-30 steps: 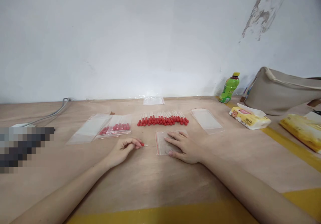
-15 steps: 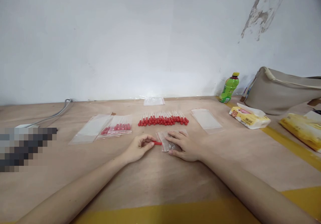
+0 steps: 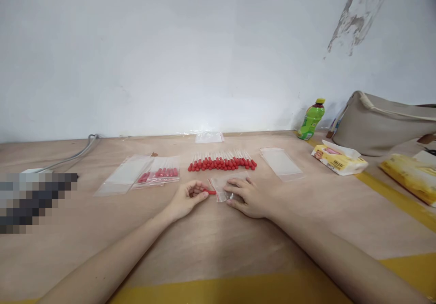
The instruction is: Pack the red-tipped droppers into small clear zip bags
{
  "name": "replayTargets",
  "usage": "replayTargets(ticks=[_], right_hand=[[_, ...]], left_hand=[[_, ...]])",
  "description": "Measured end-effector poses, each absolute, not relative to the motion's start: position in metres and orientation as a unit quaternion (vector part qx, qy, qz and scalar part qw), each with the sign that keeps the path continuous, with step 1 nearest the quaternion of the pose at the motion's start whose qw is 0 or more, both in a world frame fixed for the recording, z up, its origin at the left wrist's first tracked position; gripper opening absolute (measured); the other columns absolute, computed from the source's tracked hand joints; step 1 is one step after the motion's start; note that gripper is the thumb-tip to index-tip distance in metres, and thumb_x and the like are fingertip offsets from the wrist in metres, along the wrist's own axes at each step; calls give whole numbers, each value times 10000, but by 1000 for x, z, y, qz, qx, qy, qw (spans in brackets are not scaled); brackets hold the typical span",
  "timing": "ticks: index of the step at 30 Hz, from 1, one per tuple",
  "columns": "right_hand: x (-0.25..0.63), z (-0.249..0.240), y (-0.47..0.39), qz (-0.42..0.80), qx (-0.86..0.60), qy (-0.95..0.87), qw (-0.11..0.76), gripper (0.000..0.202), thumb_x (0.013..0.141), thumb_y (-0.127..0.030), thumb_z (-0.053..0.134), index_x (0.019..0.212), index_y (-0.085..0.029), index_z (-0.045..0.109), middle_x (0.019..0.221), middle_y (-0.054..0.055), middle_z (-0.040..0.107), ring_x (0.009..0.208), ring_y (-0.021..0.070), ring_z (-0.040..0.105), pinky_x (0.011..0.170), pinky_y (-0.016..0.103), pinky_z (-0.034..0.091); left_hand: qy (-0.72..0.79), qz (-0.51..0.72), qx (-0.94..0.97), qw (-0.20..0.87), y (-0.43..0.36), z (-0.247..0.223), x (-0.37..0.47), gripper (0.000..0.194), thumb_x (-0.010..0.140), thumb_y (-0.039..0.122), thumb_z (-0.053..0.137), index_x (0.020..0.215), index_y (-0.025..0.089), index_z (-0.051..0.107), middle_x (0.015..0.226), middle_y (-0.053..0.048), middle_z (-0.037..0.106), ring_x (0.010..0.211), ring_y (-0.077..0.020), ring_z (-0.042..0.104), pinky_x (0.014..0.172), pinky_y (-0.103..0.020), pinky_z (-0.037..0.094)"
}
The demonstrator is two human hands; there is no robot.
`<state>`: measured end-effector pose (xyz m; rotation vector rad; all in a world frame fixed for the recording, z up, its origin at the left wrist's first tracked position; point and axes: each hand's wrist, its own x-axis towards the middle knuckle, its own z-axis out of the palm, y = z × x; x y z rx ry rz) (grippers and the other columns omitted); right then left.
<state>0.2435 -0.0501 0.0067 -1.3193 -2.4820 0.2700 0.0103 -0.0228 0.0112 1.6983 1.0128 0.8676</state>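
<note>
A slim red stick-like piece [image 3: 211,192] is pinched between the thumb and fingers of my left hand [image 3: 186,198]. Its other end is hidden by the fingers. The tip points right, at the red-lined edge of a small clear zip bag [image 3: 220,194] flat on the table. My right hand [image 3: 248,197] rests on this bag with fingers spread and slightly bent, covering its right part. Just beyond both hands lies a row of red-headed sticks [image 3: 221,162] with pale stems pointing away. To the left, a clear bag holding several red-headed sticks [image 3: 162,171] lies flat.
Flat clear bags lie at the left [image 3: 126,172] and at the right [image 3: 281,162]; another bag [image 3: 208,137] is by the wall. A green bottle [image 3: 311,119], a tissue pack [image 3: 339,159], a yellow pack [image 3: 410,174] and a grey handbag [image 3: 384,125] stand right. A cable [image 3: 76,156] runs at left.
The clear bag under my right hand has shifted slightly left, and my right hand with it. My left hand and the red piece have moved a little left and away from me.
</note>
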Motion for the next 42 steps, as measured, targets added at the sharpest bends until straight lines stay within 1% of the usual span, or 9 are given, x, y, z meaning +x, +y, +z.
replayTargets(ticks=[5, 8, 12, 19, 23, 28, 32, 38, 42], right_hand=[[240, 13, -55, 69, -480, -858, 172, 495, 844, -556, 320, 1232, -288, 470, 1306, 89, 448, 1215, 262, 372, 993, 595, 117], [237, 15, -56, 31, -481, -854, 196, 446, 877, -492, 296, 1214, -276, 490, 1301, 84, 460, 1215, 242, 378, 1016, 580, 37], [232, 13, -55, 38, -448, -874, 184, 519, 841, -514, 378, 1289, -254, 403, 1334, 85, 424, 1234, 251, 356, 1026, 568, -14], [227, 7, -54, 131, -452, -865, 175, 583, 841, -496, 382, 1355, -241, 280, 1403, 91, 309, 1280, 250, 281, 1018, 547, 160], [225, 9, -56, 139, -453, -860, 189, 595, 843, -489, 387, 1367, -246, 246, 1412, 91, 289, 1279, 249, 281, 1019, 546, 162], [226, 10, -57, 146, -434, -868, 192, 567, 857, -471, 373, 1369, -272, 234, 1410, 77, 298, 1279, 250, 281, 1026, 553, 132], [226, 5, -55, 158, -431, -865, 204, 614, 843, -492, 385, 1376, -239, 216, 1404, 95, 304, 1283, 260, 274, 1026, 568, 126], [231, 3, -51, 161, -429, -852, 255, 477, 883, -331, 329, 1340, -195, 318, 1362, 102, 377, 1265, 207, 315, 1046, 471, 204], [244, 3, -49, 124, -458, -850, 228, 492, 830, -407, 439, 1281, -212, 414, 1331, 117, 415, 1238, 243, 351, 1027, 531, 175]], left_hand=[[419, 342, 721, 433, -21, 10, 9, 244, 703, 312, 625, 856, 125, 586, 776, -49, 644, 657, -135, 585, 636, -268, 458], [408, 341, 734, 423, -19, 11, 5, 221, 706, 296, 622, 850, 131, 597, 792, -50, 646, 684, -141, 586, 657, -274, 459], [380, 331, 751, 427, -21, 13, 4, 178, 686, 278, 640, 791, 134, 621, 829, -55, 653, 746, -155, 593, 703, -285, 465], [446, 384, 657, 471, -29, 11, 18, 296, 655, 372, 676, 790, 122, 595, 697, -42, 652, 602, -130, 588, 614, -270, 472], [460, 374, 617, 518, -33, 11, 24, 328, 630, 381, 698, 782, 116, 576, 647, -27, 633, 547, -109, 558, 583, -252, 455], [437, 292, 707, 474, -35, 16, 23, 247, 653, 301, 673, 825, 128, 636, 651, -11, 607, 575, -106, 530, 553, -218, 415], [406, 250, 759, 444, -33, 19, 23, 272, 687, 260, 616, 922, 127, 653, 634, 1, 557, 558, -98, 484, 514, -199, 377], [416, 182, 796, 400, -31, 22, 22, 434, 701, 204, 543, 1129, 145, 579, 633, 17, 518, 525, -100, 453, 487, -203, 354], [444, 177, 805, 351, -28, 22, 19, 409, 691, 196, 538, 1090, 146, 612, 674, 3, 530, 552, -112, 469, 509, -211, 368]])
